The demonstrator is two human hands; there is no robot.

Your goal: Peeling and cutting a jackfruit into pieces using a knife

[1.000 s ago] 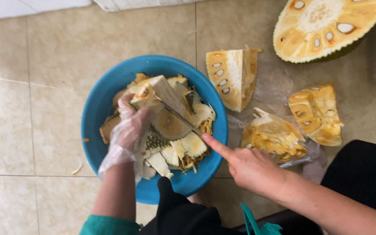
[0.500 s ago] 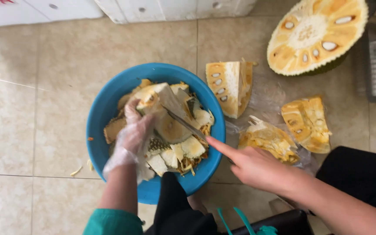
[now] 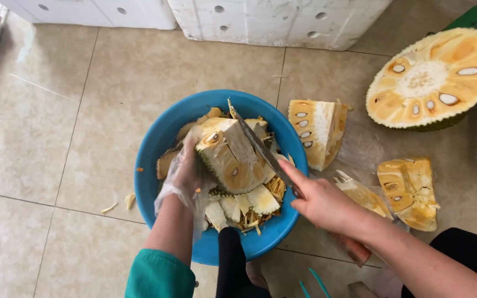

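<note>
Over the blue basin [image 3: 155, 149] on the tiled floor [image 3: 56, 138]: jackfruit wedge [image 3: 227, 160] sits atop a heap of rind scraps [image 3: 238, 207] filling the basin, cut face up, seeds showing. Left hand [image 3: 186, 174], in a thin clear glove, wraps the wedge's left side, fingers curled against the rind, closed on it. Knife [image 3: 255, 143] lies diagonally across the wedge's top, blade touching the flesh. Right hand [image 3: 321, 201], bare, grips the handle at the basin's right rim, fist closed, forefinger stretched along the blade's spine. Just right of the basin: a cut chunk [image 3: 316, 129] standing on the floor. Farther right of the basin: two smaller pieces [image 3: 407, 190] on clear plastic, and a halved jackfruit [image 3: 434, 77], cut face up.
</note>
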